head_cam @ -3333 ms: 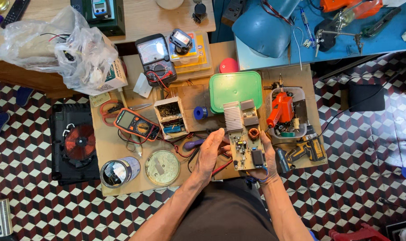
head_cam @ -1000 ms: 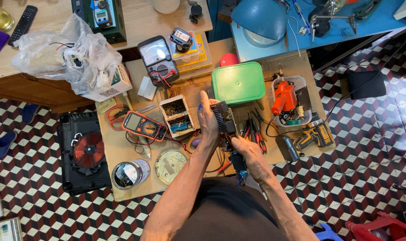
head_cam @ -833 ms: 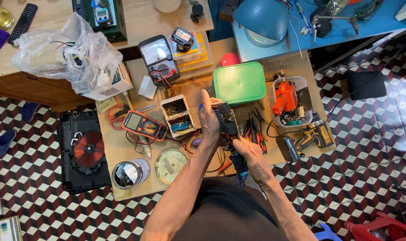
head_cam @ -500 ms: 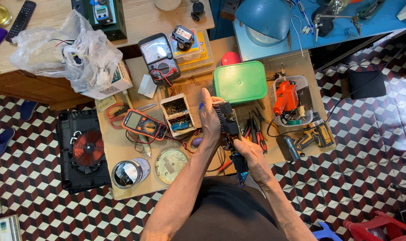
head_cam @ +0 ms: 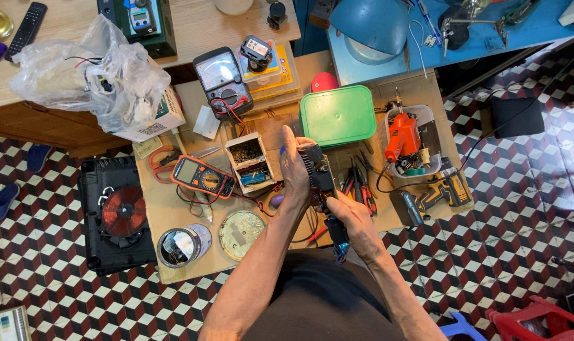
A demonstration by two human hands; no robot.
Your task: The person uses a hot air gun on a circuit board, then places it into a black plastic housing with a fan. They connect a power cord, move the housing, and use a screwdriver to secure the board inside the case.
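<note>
My left hand (head_cam: 294,170) grips the upper left side of a dark circuit board (head_cam: 318,172) that I hold on edge above the low wooden table (head_cam: 167,218). My right hand (head_cam: 350,218) holds the board's lower end, where a black component and a blue wire (head_cam: 339,243) hang down. An orange multimeter (head_cam: 201,177) with red and black leads lies to the left of my hands. A small open box of parts (head_cam: 250,162) sits beside my left hand. Several pliers and screwdrivers (head_cam: 359,183) lie just right of the board.
A green plastic box (head_cam: 338,116), a clear tub with an orange tool (head_cam: 403,139) and a yellow cordless drill (head_cam: 441,189) lie to the right. A metal tin (head_cam: 183,245), its round lid (head_cam: 241,235), an opened induction cooker (head_cam: 116,211) and a plastic bag (head_cam: 91,72) are left.
Earlier the circuit board lay flat on the table under both hands. I have lifted it and turned it on edge; over the last second it has barely moved.
</note>
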